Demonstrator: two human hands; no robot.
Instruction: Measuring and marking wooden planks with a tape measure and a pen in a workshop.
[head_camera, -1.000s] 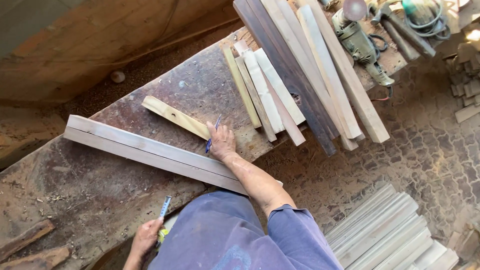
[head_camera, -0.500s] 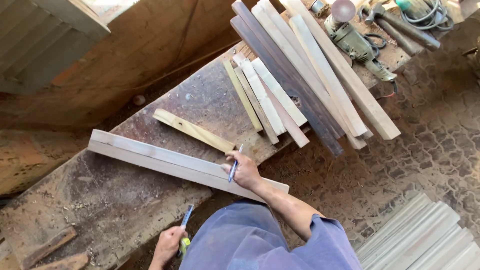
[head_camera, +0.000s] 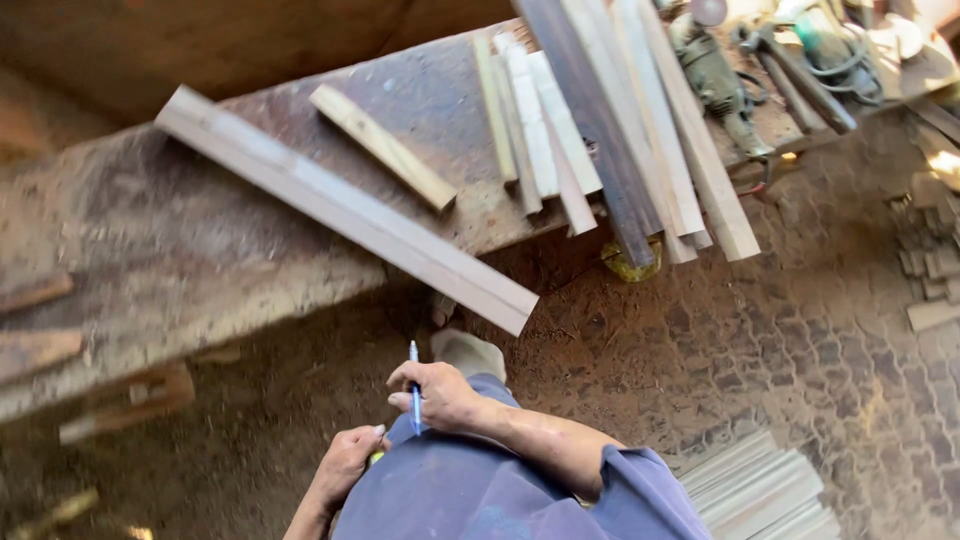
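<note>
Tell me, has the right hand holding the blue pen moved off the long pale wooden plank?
Yes. The right hand with the blue pen has pulled back from the long pale wooden plank toward the person's body, clear of the workbench.

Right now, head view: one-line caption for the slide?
Right hand holding a blue pen near the left hand, both off the workbench, where a long wooden plank overhangs the edge.

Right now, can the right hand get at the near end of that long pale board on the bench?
Probably yes. The right hand holds a blue pen and sits just below the long pale board, whose near end overhangs the bench edge. Nothing lies between them, though the pen occupies its grip.
</note>
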